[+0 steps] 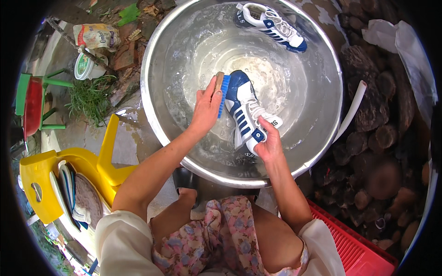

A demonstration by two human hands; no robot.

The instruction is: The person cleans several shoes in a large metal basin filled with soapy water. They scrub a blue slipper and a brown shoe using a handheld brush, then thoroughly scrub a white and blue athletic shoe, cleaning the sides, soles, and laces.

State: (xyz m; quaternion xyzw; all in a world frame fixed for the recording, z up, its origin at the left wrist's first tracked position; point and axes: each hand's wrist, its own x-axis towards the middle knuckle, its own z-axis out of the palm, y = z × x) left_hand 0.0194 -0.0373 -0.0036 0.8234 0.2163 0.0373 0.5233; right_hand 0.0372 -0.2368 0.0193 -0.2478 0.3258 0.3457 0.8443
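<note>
My left hand [206,108] is closed round the wooden back of a scrub brush [224,95] with blue bristles. Those bristles face the side of a white and blue sneaker [243,103], close to its toe; whether they touch it I cannot tell. Gripped at the heel end by my right hand [270,141], this sneaker is tilted with its blue toe pointing away from me. Both hands are over a large round metal basin [159,110] with shallow water in it. A matching sneaker [271,25] lies at the basin's far right wall.
Left of the basin stands a yellow plastic chair [43,168] with insoles [87,198] on it. Beyond are a white tub [91,66], a plastic packet [97,36] and a green-legged stool [53,85]. Stacked firewood [363,152], a pale hose [352,110] and a red crate [352,244] are at right.
</note>
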